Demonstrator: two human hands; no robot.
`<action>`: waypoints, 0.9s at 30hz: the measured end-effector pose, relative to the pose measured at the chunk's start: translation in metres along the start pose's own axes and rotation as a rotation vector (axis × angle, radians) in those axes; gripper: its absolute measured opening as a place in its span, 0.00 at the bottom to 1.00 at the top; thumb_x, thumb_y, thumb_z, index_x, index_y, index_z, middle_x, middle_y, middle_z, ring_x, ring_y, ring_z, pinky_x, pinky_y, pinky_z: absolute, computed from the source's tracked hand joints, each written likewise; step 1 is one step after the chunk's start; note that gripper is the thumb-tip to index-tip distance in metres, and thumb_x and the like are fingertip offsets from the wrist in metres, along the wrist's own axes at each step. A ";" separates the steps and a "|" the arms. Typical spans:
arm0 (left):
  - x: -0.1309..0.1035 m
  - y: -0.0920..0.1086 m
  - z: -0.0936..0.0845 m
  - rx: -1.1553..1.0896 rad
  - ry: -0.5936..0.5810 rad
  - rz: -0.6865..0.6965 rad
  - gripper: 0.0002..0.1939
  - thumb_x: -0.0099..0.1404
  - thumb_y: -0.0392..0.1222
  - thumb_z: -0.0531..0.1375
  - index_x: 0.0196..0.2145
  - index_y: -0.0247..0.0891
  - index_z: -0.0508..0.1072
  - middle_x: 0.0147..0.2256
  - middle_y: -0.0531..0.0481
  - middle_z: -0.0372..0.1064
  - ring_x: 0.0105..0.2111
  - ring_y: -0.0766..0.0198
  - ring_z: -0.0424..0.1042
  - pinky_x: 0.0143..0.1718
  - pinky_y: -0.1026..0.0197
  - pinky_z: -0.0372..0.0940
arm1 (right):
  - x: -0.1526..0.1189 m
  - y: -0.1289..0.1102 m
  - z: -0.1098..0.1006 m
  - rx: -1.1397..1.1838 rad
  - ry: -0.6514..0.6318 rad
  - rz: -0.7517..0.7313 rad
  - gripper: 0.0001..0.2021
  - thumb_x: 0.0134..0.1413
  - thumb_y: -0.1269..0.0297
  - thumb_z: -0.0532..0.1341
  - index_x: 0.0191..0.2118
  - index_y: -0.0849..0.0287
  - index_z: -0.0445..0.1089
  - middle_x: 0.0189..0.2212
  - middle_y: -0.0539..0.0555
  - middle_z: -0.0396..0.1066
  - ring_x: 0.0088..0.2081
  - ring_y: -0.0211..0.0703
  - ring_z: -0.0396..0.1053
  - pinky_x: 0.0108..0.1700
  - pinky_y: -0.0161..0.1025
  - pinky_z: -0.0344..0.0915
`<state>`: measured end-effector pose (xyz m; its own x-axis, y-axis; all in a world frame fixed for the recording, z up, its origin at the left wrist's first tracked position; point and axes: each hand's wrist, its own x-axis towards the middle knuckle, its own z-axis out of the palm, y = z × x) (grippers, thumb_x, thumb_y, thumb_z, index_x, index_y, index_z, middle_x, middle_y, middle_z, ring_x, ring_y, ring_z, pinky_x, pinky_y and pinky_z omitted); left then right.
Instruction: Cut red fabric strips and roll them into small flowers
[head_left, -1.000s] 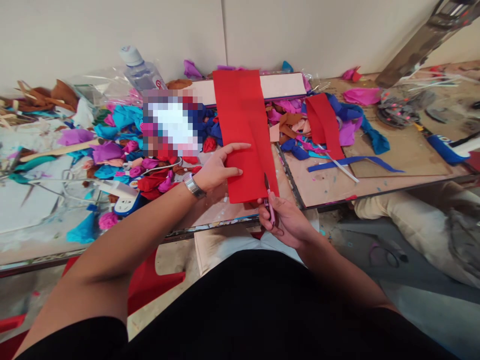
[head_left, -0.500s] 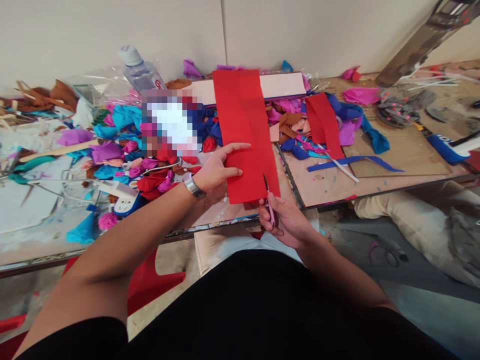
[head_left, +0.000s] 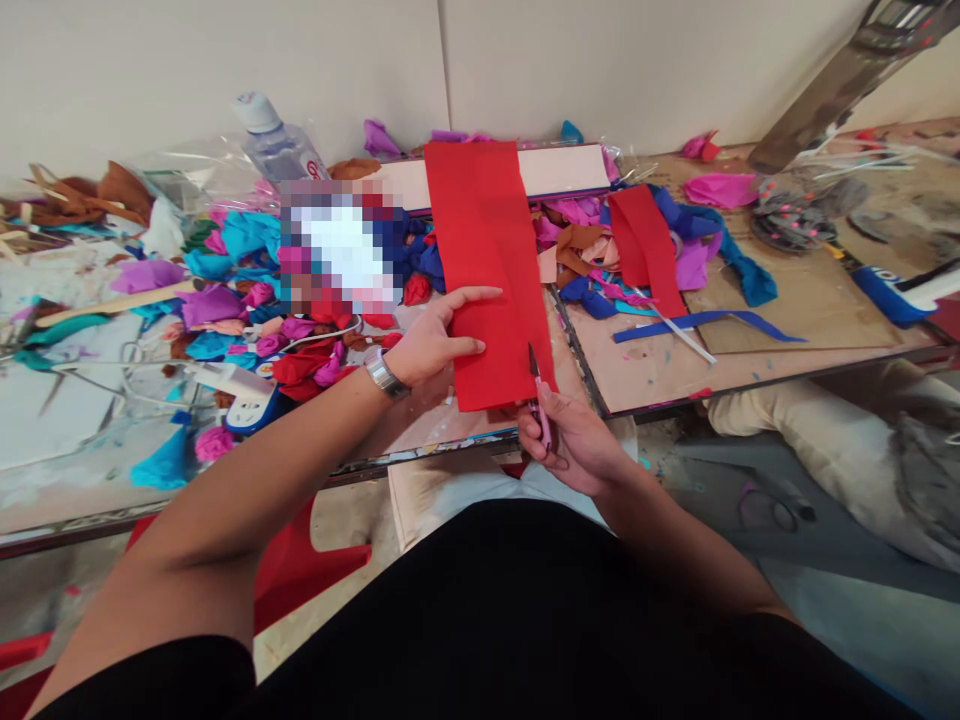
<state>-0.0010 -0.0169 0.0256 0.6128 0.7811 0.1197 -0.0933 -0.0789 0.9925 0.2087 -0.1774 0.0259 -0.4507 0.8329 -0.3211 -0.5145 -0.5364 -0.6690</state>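
Observation:
A long sheet of red crepe paper (head_left: 487, 240) stretches from the far side of the table towards me. At its left edge, my left hand (head_left: 431, 345) holds it, thumb and index finger spread on top; the other fingers are mostly hidden. My right hand (head_left: 566, 435) grips small scissors (head_left: 543, 420) with pinkish handles at the sheet's near right corner. One dark blade shows above the red paper, pointing away from me, and a narrow strip lies to the right of it. The other blade is hidden.
Crumpled coloured paper pieces (head_left: 251, 235) crowd the left, beside a power strip (head_left: 251, 405) with cables. A bottle (head_left: 281, 140) stands behind a blurred-out patch. Rightwards lie a smaller red sheet (head_left: 645, 240), a blue strip (head_left: 720, 320) and cardboard (head_left: 825, 310). Another person's leg (head_left: 787, 420) is at right.
The scissors' visible blade has tilted and swung slightly on the red paper, and the strip beside it has shifted a little. My left hand stays in place.

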 end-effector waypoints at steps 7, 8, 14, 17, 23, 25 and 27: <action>-0.002 0.000 0.002 0.008 -0.028 0.021 0.37 0.57 0.34 0.70 0.65 0.44 0.74 0.65 0.42 0.72 0.58 0.51 0.76 0.54 0.52 0.76 | 0.002 -0.004 0.006 0.044 0.093 -0.058 0.27 0.55 0.40 0.76 0.28 0.59 0.69 0.22 0.46 0.69 0.19 0.28 0.60 0.15 0.26 0.45; -0.002 0.000 0.002 0.010 -0.031 0.024 0.37 0.57 0.34 0.70 0.65 0.44 0.74 0.65 0.42 0.72 0.58 0.51 0.76 0.54 0.52 0.76 | 0.002 -0.004 0.007 0.051 0.102 -0.064 0.27 0.54 0.41 0.77 0.28 0.59 0.68 0.23 0.45 0.69 0.19 0.28 0.61 0.15 0.26 0.45; -0.001 0.001 0.002 0.031 -0.030 0.029 0.37 0.57 0.33 0.70 0.65 0.44 0.74 0.67 0.43 0.70 0.58 0.51 0.76 0.55 0.52 0.75 | 0.002 -0.006 0.010 0.055 0.107 -0.060 0.28 0.52 0.42 0.78 0.27 0.60 0.69 0.21 0.45 0.68 0.19 0.28 0.63 0.14 0.26 0.45; -0.001 0.002 0.002 0.038 -0.028 0.032 0.37 0.57 0.34 0.70 0.65 0.44 0.74 0.67 0.42 0.70 0.59 0.50 0.76 0.55 0.52 0.75 | 0.002 -0.005 0.010 0.058 0.117 -0.062 0.28 0.51 0.42 0.78 0.27 0.60 0.69 0.22 0.45 0.69 0.19 0.29 0.64 0.14 0.26 0.45; -0.001 0.002 0.003 0.012 -0.021 0.021 0.37 0.56 0.33 0.70 0.64 0.43 0.74 0.67 0.43 0.70 0.59 0.50 0.75 0.56 0.51 0.75 | 0.002 -0.004 0.009 0.043 0.099 -0.052 0.28 0.53 0.41 0.77 0.27 0.60 0.69 0.20 0.45 0.68 0.18 0.28 0.60 0.15 0.27 0.45; -0.001 0.002 0.003 0.005 -0.018 0.017 0.37 0.56 0.32 0.70 0.64 0.43 0.75 0.66 0.43 0.70 0.59 0.51 0.75 0.56 0.52 0.75 | 0.002 -0.004 0.008 0.037 0.081 -0.042 0.28 0.55 0.40 0.76 0.27 0.60 0.69 0.19 0.45 0.68 0.17 0.28 0.58 0.15 0.27 0.45; -0.001 0.002 0.003 -0.002 -0.015 0.014 0.37 0.55 0.32 0.70 0.64 0.43 0.75 0.66 0.43 0.71 0.59 0.51 0.75 0.56 0.52 0.74 | 0.002 -0.004 0.007 0.042 0.076 -0.040 0.28 0.55 0.40 0.76 0.26 0.60 0.69 0.19 0.46 0.67 0.18 0.28 0.58 0.15 0.27 0.45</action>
<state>0.0007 -0.0194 0.0274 0.6235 0.7702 0.1345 -0.1037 -0.0890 0.9906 0.2045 -0.1743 0.0328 -0.3735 0.8610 -0.3453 -0.5621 -0.5061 -0.6541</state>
